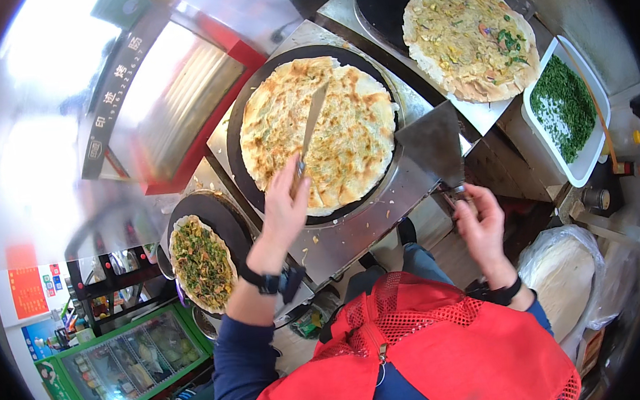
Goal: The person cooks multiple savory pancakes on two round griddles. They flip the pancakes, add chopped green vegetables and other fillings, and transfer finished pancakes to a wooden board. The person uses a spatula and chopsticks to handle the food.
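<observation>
My left hand (pixel 287 200) grips the handle of a long, narrow metal spatula (pixel 314 117). Its blade lies over a large browned flatbread (pixel 326 137) on a round black griddle (pixel 236 133). In my right hand (pixel 480 220) is the handle of a wide, flat metal scraper (pixel 434 143). The scraper's blade is beside the griddle's right edge, over the steel counter (pixel 352 248). A second flatbread (pixel 471 41), topped with egg and greens, lies at the upper right. An oval-looking flatbread (pixel 203 263) covered with chopped greens rests on another griddle (pixel 237 218) at the lower left.
A white tub (pixel 579 175) of chopped greens (pixel 563 107) stands at the right, a thin stick across it. Below it, pale dough sheets (pixel 557 277) sit in a plastic bag. A red-framed heater (pixel 203 153) borders the griddle's left. A green display fridge (pixel 132 361) stands lower left.
</observation>
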Action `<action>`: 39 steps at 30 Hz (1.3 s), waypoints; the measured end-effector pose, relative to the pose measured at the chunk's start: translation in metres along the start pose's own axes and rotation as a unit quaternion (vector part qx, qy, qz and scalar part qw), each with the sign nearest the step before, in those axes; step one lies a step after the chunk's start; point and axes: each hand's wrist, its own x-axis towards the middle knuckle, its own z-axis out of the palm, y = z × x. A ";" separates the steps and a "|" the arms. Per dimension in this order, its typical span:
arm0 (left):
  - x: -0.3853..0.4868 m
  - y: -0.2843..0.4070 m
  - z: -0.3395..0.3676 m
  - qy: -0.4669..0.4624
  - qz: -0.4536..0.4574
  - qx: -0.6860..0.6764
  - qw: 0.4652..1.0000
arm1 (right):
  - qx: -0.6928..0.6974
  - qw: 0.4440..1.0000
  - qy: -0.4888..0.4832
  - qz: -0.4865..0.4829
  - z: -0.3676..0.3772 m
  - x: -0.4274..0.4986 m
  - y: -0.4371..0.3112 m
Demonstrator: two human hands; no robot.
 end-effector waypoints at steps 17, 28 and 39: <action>-0.115 -0.004 0.010 0.099 -0.267 -0.094 0.954 | -0.333 0.862 -0.009 -0.383 0.043 0.062 -0.052; -0.030 -0.037 -0.035 0.040 -0.091 0.151 0.983 | -0.387 0.844 -0.187 -0.321 0.054 0.004 -0.058; 0.032 -0.006 0.008 0.077 0.050 0.036 0.995 | -0.029 0.993 -0.093 0.062 -0.014 0.047 -0.018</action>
